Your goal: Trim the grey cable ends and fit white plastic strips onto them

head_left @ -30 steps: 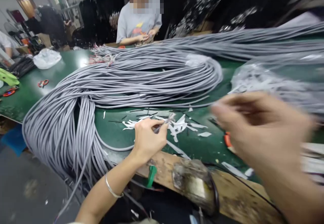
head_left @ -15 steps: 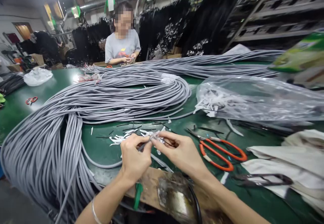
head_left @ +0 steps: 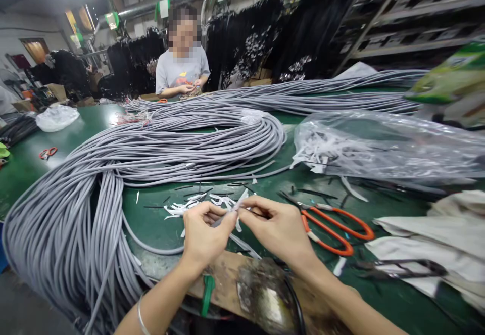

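A green counter [head_left: 22,173] fills most of the view, and on it lies a great pile of gray cables [head_left: 182,148], looped back at its right end and drooping over the near edge at the left. Behind the pile a person [head_left: 184,72] in a gray shirt sits or stands, both hands together at a small thing too far off to make out. To the right is a clear bag [head_left: 397,143] with white strips inside, and nearer, a crumpled pale cloth [head_left: 435,234]. A brown board [head_left: 223,274] lies at the near edge, bearing a stained block [head_left: 267,297] and a strip of green tape [head_left: 207,294]. Above the board, the left hand [head_left: 206,234] grips a single cable [head_left: 155,249] that curves in from the left; its end is between the two hands. The right hand [head_left: 280,229] pinches at that end, thumb and finger together by a pale strip. Just right of it lie orange scissors [head_left: 322,244], then dark snips [head_left: 405,268] against the cloth; small red scissors [head_left: 48,153] lie far left. White scraps [head_left: 182,208] and thin black bits [head_left: 185,187] are strewn just beyond the hands.
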Demonstrator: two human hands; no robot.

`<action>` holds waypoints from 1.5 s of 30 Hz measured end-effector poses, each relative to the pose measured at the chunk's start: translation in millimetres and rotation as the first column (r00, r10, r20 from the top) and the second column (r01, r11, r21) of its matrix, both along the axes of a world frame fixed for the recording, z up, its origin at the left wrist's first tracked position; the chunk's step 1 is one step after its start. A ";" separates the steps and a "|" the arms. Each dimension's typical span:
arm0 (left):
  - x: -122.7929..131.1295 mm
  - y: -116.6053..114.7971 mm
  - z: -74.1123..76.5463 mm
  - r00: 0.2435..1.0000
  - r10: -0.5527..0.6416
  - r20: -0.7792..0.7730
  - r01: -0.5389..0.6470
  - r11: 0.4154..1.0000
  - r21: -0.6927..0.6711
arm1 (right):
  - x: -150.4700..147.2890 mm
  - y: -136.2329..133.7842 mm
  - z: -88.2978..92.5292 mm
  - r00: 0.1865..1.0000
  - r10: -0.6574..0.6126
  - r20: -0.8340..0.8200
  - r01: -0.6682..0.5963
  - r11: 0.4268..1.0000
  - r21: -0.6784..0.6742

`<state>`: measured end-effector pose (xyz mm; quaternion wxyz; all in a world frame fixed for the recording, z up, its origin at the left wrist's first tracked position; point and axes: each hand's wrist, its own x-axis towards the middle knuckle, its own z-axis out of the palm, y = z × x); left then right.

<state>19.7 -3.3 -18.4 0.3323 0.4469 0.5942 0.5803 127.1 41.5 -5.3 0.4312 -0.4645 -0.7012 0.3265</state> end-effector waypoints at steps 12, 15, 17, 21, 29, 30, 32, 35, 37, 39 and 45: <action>-1.4 2.7 10.0 0.994 -0.026 0.106 0.033 0.997 -0.063 | 21.4 25.1 10.0 0.983 -0.160 -0.088 0.165 0.985 0.058; -2.9 5.4 7.8 0.985 -0.109 0.135 0.117 0.991 -0.059 | 15.4 8.6 13.9 0.993 0.073 -0.092 -0.068 0.996 0.061; -3.9 5.8 5.3 0.977 -0.145 0.154 0.154 0.987 -0.048 | 12.4 1.1 13.1 0.974 0.201 -0.101 -0.196 0.979 0.056; -5.5 4.5 3.6 0.953 -0.211 0.218 0.226 0.973 -0.046 | 11.7 0.1 9.3 0.963 0.248 -0.106 -0.244 0.969 0.043; -5.6 1.6 12.0 0.907 -0.230 0.353 0.263 0.964 -0.048 | 13.6 5.6 9.9 0.943 0.310 -0.121 -0.326 0.933 -0.151; -5.4 1.4 12.3 0.906 -0.231 0.355 0.263 0.964 -0.045 | 13.5 6.1 9.7 0.937 0.321 -0.135 -0.341 0.927 -0.158; -5.2 1.3 11.9 0.905 -0.232 0.358 0.262 0.964 -0.036 | 12.8 6.9 9.5 0.930 0.316 -0.185 -0.346 0.924 -0.161; -5.4 1.0 9.3 0.901 -0.256 0.351 0.279 0.960 -0.016 | 11.0 7.1 10.0 0.920 0.279 -0.275 -0.335 0.924 -0.183; -6.1 0.5 7.0 0.899 -0.291 0.327 0.311 0.950 -0.010 | 9.4 7.1 9.5 0.916 0.255 -0.310 -0.326 0.924 -0.202; -6.9 0.0 5.3 0.897 -0.326 0.298 0.347 0.938 -0.016 | 7.7 8.0 7.2 0.915 0.238 -0.326 -0.316 0.925 -0.212; -7.6 -0.2 8.0 0.809 -0.452 0.375 0.502 0.864 -0.041 | 7.0 16.4 -0.3 0.909 0.134 -0.394 -0.248 0.935 -0.254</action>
